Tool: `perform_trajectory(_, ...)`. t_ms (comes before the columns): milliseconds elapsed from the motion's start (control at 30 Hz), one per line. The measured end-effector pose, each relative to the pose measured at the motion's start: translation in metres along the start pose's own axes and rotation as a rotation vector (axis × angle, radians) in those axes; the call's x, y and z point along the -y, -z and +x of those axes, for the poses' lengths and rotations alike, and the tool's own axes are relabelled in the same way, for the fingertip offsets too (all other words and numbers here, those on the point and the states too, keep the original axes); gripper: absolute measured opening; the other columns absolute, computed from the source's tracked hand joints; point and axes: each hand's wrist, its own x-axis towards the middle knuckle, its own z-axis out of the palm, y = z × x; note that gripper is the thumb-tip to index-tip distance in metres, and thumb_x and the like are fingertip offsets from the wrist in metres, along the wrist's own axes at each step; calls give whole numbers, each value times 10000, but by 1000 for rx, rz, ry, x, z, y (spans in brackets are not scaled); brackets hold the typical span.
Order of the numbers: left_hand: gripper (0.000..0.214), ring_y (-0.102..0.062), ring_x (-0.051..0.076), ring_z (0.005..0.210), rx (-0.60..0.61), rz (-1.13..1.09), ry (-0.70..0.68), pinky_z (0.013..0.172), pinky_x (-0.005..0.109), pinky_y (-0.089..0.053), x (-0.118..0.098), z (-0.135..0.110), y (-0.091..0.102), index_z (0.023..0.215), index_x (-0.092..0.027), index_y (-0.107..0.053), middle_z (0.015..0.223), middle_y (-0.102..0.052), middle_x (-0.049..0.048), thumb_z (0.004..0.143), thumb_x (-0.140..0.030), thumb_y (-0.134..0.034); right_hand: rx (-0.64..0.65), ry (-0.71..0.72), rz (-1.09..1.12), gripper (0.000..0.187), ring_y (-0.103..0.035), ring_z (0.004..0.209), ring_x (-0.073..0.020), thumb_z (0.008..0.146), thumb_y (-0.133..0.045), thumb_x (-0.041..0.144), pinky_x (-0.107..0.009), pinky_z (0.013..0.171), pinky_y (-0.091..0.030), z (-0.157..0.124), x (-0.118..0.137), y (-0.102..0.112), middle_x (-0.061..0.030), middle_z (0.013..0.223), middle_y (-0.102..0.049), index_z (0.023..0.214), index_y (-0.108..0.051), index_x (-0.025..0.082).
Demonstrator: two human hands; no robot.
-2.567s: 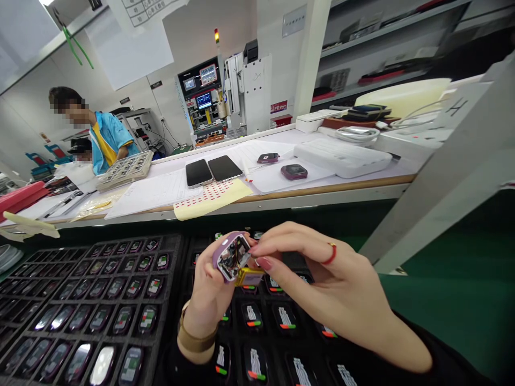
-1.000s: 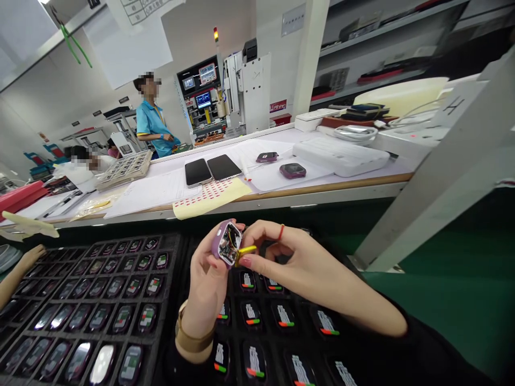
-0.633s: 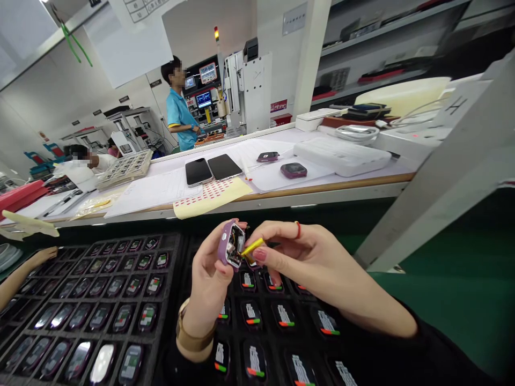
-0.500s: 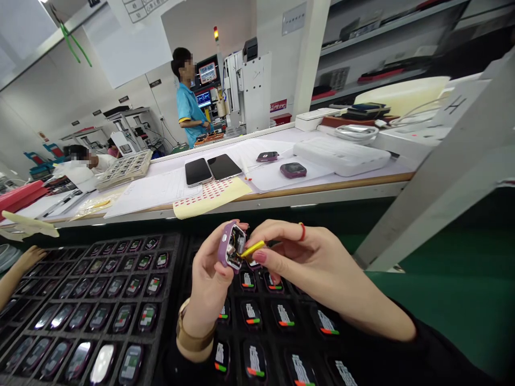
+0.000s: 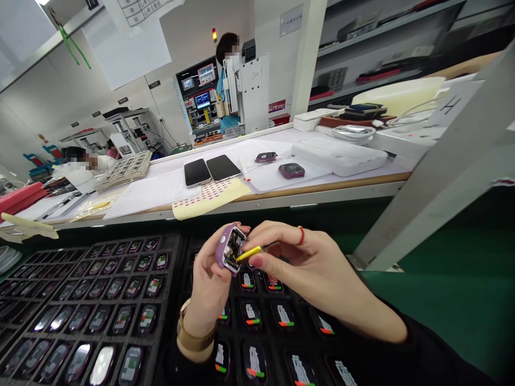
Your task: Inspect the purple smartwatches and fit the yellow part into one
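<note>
Over the trays, my left hand (image 5: 209, 279) grips a purple smartwatch case (image 5: 225, 249) by its sides, fingers and thumb around the rim. The case is tilted with its open side to the right, and small parts and wiring show inside. My right hand (image 5: 293, 257) pinches a flat yellow piece (image 5: 250, 253) between thumb and fingers. Its left end reaches the case opening; how far it goes in, I cannot tell. Below my hands lies a black tray of watches with lit screens (image 5: 252, 313).
Another foam tray (image 5: 164, 289) on the left holds rows of purple watches. On the bench ahead are two phones (image 5: 222, 167), a dotted yellow sheet (image 5: 211, 197), two purple watches (image 5: 292, 170) and a white box (image 5: 340, 155). A slanted post (image 5: 426, 161) rises at right.
My right hand and the yellow piece have shifted slightly left and down at the case opening. A co-worker behind the bench has moved right, behind the machine; a hand at far left has left view.
</note>
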Motion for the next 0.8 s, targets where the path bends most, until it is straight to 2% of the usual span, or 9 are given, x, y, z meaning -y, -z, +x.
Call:
perform_trajectory(167,464,-662,214,1190,8,-48,-8,1014,253,-525,-1,0,-3,1260,-312,-705,1262,-717,33,895,-587,-628,-21,95,-16,154,-670,815,-196,916,-782,374,-237,567,-541,-1,-2,1,-72,931,-703,850,-784,234)
perform_trajectory(267,469,-666,237,1184,1,-59,7,1013,289,-536,-1,0,-5,1253,-304,-710,1266,-714,46,887,-587,-639,-11,30,47,155,-669,788,-191,902,-792,377,-215,520,-549,-2,-2,0,-68,920,-710,850,-781,231)
perform_trajectory(367,515,-658,281,1187,-17,-41,31,1028,358,-534,0,0,-5,1257,-280,-708,1276,-703,80,868,-612,-645,20,-55,140,159,-615,612,-133,895,-797,373,-186,447,-544,-2,-1,-1,-59,928,-706,869,-772,219)
perform_trajectory(433,537,-645,297,1203,-7,-26,34,1051,387,-521,2,0,-3,1275,-276,-696,1296,-690,95,867,-620,-640,34,-57,173,137,-579,549,-104,900,-794,349,-179,441,-555,-2,0,-2,-55,941,-700,876,-772,216)
perform_trajectory(600,554,-616,288,1237,11,24,48,1081,380,-492,6,-3,3,1311,-292,-668,1348,-656,92,863,-617,-649,65,-12,184,44,-593,584,-98,936,-749,266,-154,445,-562,-2,0,0,-52,992,-677,939,-781,237)
perform_trajectory(800,668,-596,324,1247,-53,36,117,1088,430,-486,10,-5,6,1303,-224,-658,1348,-642,136,789,-645,-728,94,-44,150,218,-586,546,-68,983,-659,199,-130,446,-561,-5,-3,3,-40,1068,-674,1175,-727,277)
